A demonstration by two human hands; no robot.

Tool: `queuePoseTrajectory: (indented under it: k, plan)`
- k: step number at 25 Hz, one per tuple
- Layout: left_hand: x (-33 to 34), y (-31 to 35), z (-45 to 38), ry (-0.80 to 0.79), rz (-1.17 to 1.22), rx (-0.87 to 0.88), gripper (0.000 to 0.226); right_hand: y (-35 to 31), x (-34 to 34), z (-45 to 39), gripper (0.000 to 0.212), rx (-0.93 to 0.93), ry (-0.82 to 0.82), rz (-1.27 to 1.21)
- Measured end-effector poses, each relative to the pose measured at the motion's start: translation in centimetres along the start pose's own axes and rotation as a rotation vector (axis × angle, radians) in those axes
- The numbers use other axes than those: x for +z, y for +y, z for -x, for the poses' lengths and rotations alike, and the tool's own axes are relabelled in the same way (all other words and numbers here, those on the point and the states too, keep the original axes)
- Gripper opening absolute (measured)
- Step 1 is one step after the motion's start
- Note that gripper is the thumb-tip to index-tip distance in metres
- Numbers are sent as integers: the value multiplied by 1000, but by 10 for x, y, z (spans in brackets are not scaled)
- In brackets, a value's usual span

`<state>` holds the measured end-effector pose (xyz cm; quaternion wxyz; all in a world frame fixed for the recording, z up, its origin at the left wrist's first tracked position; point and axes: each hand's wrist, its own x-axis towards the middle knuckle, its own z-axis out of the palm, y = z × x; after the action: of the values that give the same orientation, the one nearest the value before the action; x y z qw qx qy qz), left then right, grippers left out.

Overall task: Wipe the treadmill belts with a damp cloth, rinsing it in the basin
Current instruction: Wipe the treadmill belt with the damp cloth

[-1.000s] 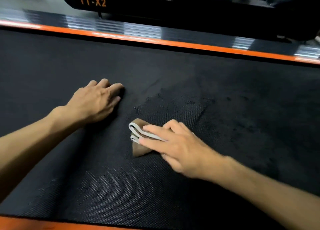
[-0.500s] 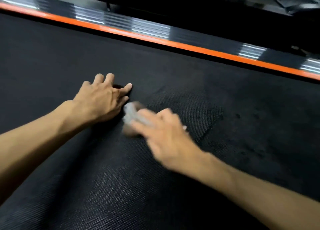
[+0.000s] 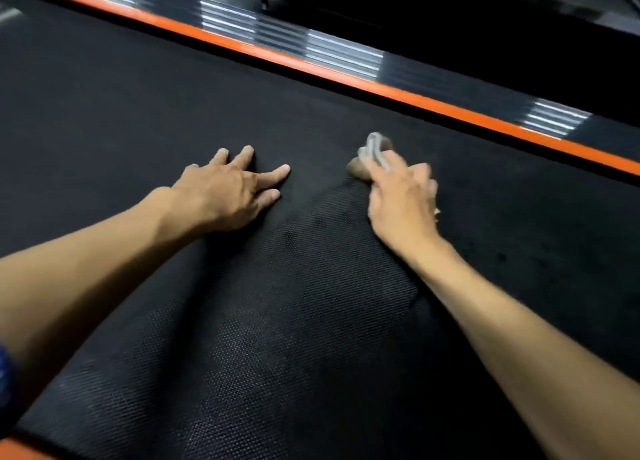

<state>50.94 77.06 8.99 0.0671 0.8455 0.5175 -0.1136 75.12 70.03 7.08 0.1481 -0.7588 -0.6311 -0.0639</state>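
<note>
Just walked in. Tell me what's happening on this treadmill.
A person is wiping the black treadmill belt by hand. The right hand presses a folded brown and white cloth against the belt, blurred with motion, near the orange side rail. The left hand lies flat on the belt beside it, fingers spread, holding nothing. No basin is in view.

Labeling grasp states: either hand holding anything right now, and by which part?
The right hand holds the folded cloth by its near end, against the treadmill belt; the far end sticks out past the fingers. The left hand holds nothing, resting flat on the belt.
</note>
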Motion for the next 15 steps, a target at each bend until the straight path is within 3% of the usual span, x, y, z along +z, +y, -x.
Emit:
queuePoseTrajectory:
  k: [4, 7, 9, 13, 15]
  plan:
    - [7, 25, 14, -8, 11, -174, 53, -53, 4, 56, 58, -440, -98, -175]
    - [12, 29, 18, 34, 37, -201, 52, -24, 3, 38, 60, -571, -92, -254]
    - [10, 26, 16, 42, 48, -185, 50, 13, 7, 3, 61, -479, 13, -102]
    - [12, 29, 17, 47, -5, -187, 50, 77, 5, -54, 46, 176, 5, -19]
    - [13, 25, 17, 67, -12, -173, 52, 56, 9, -52, 52, 242, 28, 7]
